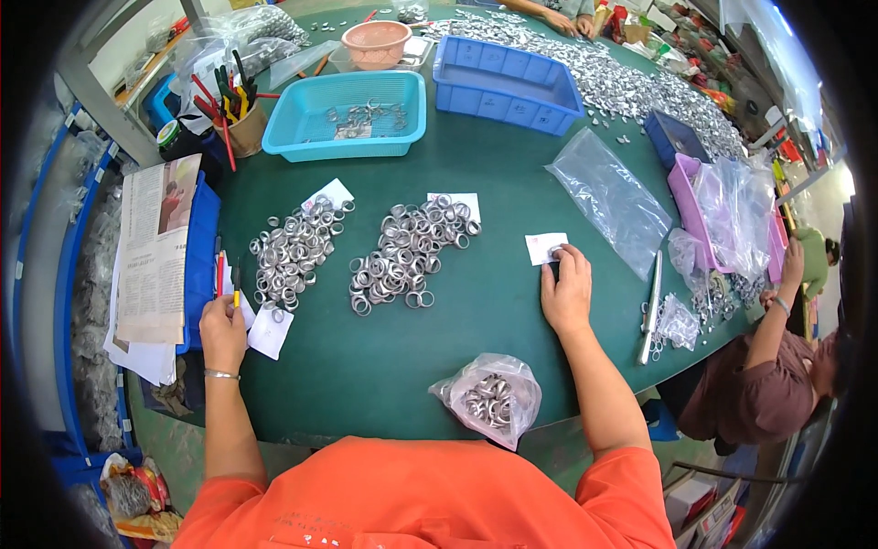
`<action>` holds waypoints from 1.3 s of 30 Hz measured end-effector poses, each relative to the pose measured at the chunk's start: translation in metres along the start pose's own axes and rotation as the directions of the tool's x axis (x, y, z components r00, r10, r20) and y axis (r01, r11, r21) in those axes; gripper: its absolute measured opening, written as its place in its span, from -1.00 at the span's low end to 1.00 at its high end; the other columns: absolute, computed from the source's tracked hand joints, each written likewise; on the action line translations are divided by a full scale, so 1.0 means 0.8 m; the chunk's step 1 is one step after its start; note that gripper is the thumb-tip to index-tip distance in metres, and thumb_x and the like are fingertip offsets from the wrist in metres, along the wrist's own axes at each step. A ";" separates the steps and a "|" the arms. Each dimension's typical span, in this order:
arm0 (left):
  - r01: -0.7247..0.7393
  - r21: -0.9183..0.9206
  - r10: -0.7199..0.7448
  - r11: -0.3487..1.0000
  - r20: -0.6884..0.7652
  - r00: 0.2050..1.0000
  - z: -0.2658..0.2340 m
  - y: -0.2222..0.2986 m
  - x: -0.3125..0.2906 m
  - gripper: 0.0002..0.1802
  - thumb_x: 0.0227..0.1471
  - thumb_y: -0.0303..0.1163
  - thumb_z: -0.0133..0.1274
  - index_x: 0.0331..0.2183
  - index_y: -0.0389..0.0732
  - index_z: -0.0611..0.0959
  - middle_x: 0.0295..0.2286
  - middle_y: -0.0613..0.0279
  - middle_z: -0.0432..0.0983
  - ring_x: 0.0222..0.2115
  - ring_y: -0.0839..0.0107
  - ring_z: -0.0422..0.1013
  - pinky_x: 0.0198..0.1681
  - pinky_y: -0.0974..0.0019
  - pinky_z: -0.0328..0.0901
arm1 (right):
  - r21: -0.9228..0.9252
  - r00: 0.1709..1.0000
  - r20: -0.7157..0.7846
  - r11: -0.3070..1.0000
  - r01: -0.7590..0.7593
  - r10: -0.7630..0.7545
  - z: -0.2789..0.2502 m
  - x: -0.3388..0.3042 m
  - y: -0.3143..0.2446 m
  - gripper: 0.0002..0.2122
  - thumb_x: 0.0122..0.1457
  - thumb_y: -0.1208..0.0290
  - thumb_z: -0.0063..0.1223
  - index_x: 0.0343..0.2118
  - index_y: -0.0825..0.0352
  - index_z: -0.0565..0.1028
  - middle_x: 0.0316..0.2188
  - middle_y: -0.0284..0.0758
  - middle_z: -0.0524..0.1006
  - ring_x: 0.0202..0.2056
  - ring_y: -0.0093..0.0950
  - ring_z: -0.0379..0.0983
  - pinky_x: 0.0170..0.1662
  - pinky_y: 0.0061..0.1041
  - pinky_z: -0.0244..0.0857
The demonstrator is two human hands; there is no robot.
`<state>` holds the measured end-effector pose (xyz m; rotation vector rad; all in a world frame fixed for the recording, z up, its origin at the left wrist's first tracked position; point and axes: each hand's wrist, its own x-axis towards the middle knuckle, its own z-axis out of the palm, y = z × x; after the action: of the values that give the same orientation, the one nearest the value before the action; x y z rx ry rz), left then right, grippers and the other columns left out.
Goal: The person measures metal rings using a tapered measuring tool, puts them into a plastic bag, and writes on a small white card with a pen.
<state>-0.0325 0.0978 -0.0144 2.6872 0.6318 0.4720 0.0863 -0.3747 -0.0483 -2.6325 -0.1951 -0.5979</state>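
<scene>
At the left edge of the table my left hand (224, 334) is closed, its fingers curled beside a white paper slip (272, 331). A slim yellow-and-black pen-like stick (237, 285) and a red one (219, 273) rise at its fingertips; the grip itself is partly hidden. Right of centre, my right hand (569, 288) has its fingertips drawn together on a small metal ring (554, 252) over a white paper slip (537, 247). Two piles of silvery rings, a left pile (293, 252) and a middle pile (398, 261), lie between my hands. Before me stands an open plastic bag of rings (491, 398).
A turquoise basket (283, 146) with some rings, a blue bin (508, 112) and a peach bowl (377, 41) stand farther back. A flat clear bag (611, 192) and a silver stick-like tool (651, 306) lie right. Metal parts (567, 69) cover the far side; a co-worker (768, 375) sits right.
</scene>
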 end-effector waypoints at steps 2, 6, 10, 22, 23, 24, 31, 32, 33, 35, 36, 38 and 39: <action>-0.003 0.011 0.003 1.000 0.000 1.000 -0.004 -0.005 -0.003 -0.79 -0.12 -0.56 0.02 -0.33 -0.38 0.57 -0.49 -0.05 0.46 -0.46 0.08 0.41 -0.35 0.15 0.31 | -0.052 0.998 -0.013 0.997 0.055 -0.055 0.004 0.003 -0.003 -0.72 -0.01 0.48 0.04 -0.19 0.42 0.40 -0.08 -0.16 0.37 -0.05 -0.18 0.27 0.01 -0.28 0.16; -0.071 0.013 0.072 0.997 -0.083 0.994 0.001 -0.008 -0.005 -0.83 -0.10 -0.53 0.01 -0.36 -0.34 0.57 -0.49 -0.09 0.46 -0.42 -0.01 0.41 -0.33 0.08 0.30 | -0.031 0.989 -0.072 0.992 0.124 -0.126 0.009 0.002 0.008 -0.69 -0.06 0.52 0.09 -0.20 0.43 0.43 -0.12 -0.12 0.41 -0.11 -0.14 0.33 -0.03 -0.27 0.21; -0.111 -0.111 0.101 0.987 -0.099 0.990 0.009 0.001 -0.003 -0.81 -0.12 -0.52 0.04 -0.36 -0.33 0.57 -0.47 -0.07 0.46 -0.41 0.00 0.40 -0.33 0.10 0.30 | 0.092 0.949 -0.090 0.946 0.310 -0.303 -0.014 -0.004 0.006 -0.92 -0.08 0.58 0.10 -0.47 0.35 0.48 -0.40 -0.26 0.48 -0.29 -0.25 0.36 -0.18 -0.34 0.21; -0.044 -0.254 0.021 0.966 -0.092 0.996 -0.011 0.011 -0.012 -0.77 -0.13 -0.56 0.05 -0.30 -0.32 0.54 -0.46 0.02 0.43 -0.46 0.15 0.41 -0.38 0.23 0.32 | 0.214 0.933 0.026 0.914 0.345 -0.359 -0.016 0.003 -0.017 -0.91 -0.08 0.59 0.08 -0.46 0.37 0.44 -0.36 -0.24 0.46 -0.28 -0.23 0.33 -0.16 -0.34 0.20; -0.046 -0.253 0.022 0.966 -0.095 0.995 -0.013 0.016 -0.013 -0.77 -0.13 -0.56 0.05 -0.30 -0.32 0.54 -0.46 0.02 0.43 -0.46 0.15 0.41 -0.38 0.23 0.32 | 0.230 0.931 0.030 0.909 0.347 -0.363 -0.014 0.003 -0.014 -0.92 -0.07 0.60 0.07 -0.47 0.38 0.43 -0.36 -0.22 0.45 -0.28 -0.23 0.32 -0.17 -0.34 0.20; -0.038 -0.352 0.011 0.935 -0.079 0.997 -0.015 0.023 -0.013 -0.76 -0.12 -0.56 0.06 -0.29 -0.32 0.53 -0.47 0.05 0.43 -0.49 0.23 0.41 -0.42 0.28 0.32 | 0.231 0.931 0.026 0.909 0.348 -0.363 -0.012 0.001 -0.010 -0.92 -0.07 0.60 0.07 -0.47 0.38 0.43 -0.36 -0.22 0.45 -0.28 -0.23 0.32 -0.17 -0.34 0.20; -0.097 -0.761 0.199 0.642 0.043 0.979 -0.003 0.092 -0.026 -0.72 -0.07 -0.55 0.07 -0.22 -0.29 0.50 -0.48 0.30 0.37 -0.56 0.60 0.31 -0.49 0.50 0.27 | 0.192 0.958 -0.053 0.938 0.288 -0.283 -0.009 -0.004 -0.006 -0.94 0.00 0.65 0.00 -0.45 0.42 0.38 -0.42 -0.17 0.41 -0.36 -0.26 0.33 -0.27 -0.40 0.24; -0.101 -0.763 0.241 0.638 0.074 0.968 -0.006 0.109 -0.030 -0.71 -0.07 -0.54 0.07 -0.21 -0.28 0.50 -0.48 0.30 0.37 -0.55 0.60 0.31 -0.48 0.50 0.26 | 0.190 0.956 -0.057 0.937 0.294 -0.288 -0.007 -0.006 -0.004 -0.94 0.00 0.65 0.00 -0.45 0.42 0.38 -0.42 -0.17 0.41 -0.36 -0.26 0.33 -0.27 -0.40 0.24; -0.138 -0.774 0.306 0.618 0.075 0.949 -0.005 0.123 -0.034 -0.72 -0.05 -0.54 0.07 -0.21 -0.27 0.50 -0.47 0.32 0.37 -0.54 0.62 0.32 -0.47 0.53 0.26 | 0.258 0.982 -0.062 0.948 0.186 -0.176 -0.002 -0.012 0.000 -0.95 0.02 0.64 -0.01 -0.43 0.43 0.39 -0.42 -0.17 0.42 -0.40 -0.28 0.35 -0.31 -0.42 0.26; -0.186 -0.787 0.405 0.589 0.087 0.910 -0.007 0.147 -0.042 -0.74 -0.04 -0.55 0.06 -0.21 -0.27 0.51 -0.44 0.33 0.38 -0.53 0.64 0.32 -0.47 0.55 0.26 | 0.298 0.977 -0.147 0.935 0.191 -0.153 0.001 -0.010 0.002 -0.95 0.07 0.63 -0.04 -0.38 0.44 0.41 -0.44 -0.21 0.44 -0.50 -0.40 0.40 -0.40 -0.50 0.31; -0.197 -0.789 0.441 0.582 0.103 0.891 -0.007 0.159 -0.046 -0.74 -0.04 -0.54 0.06 -0.22 -0.26 0.51 -0.43 0.32 0.38 -0.52 0.63 0.32 -0.47 0.55 0.26 | 0.299 0.976 -0.148 0.934 0.198 -0.159 0.000 -0.010 0.006 -0.95 0.07 0.63 -0.04 -0.38 0.44 0.41 -0.44 -0.21 0.44 -0.50 -0.40 0.40 -0.40 -0.50 0.31; -0.175 -0.821 0.486 0.544 0.139 0.863 -0.007 0.181 -0.054 -0.72 -0.04 -0.55 0.05 -0.20 -0.28 0.51 -0.43 0.30 0.37 -0.52 0.63 0.31 -0.48 0.55 0.26 | 0.400 0.994 -0.056 0.910 0.107 -0.092 -0.008 -0.017 0.013 -0.94 0.07 0.65 -0.05 -0.38 0.44 0.41 -0.44 -0.21 0.42 -0.50 -0.44 0.41 -0.40 -0.53 0.33; -0.160 -0.844 0.513 0.512 0.151 0.845 -0.003 0.188 -0.056 -0.71 -0.04 -0.55 0.06 -0.19 -0.28 0.51 -0.43 0.30 0.37 -0.52 0.63 0.31 -0.49 0.55 0.25 | 0.395 0.995 -0.056 0.913 0.099 -0.084 -0.011 -0.021 0.013 -0.94 0.07 0.65 -0.05 -0.38 0.44 0.41 -0.44 -0.21 0.42 -0.50 -0.44 0.41 -0.40 -0.53 0.33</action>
<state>-0.0165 -0.0494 0.0366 1.8709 -0.2517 0.2113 0.0705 -0.3883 -0.0523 -2.2256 -0.3880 -0.5695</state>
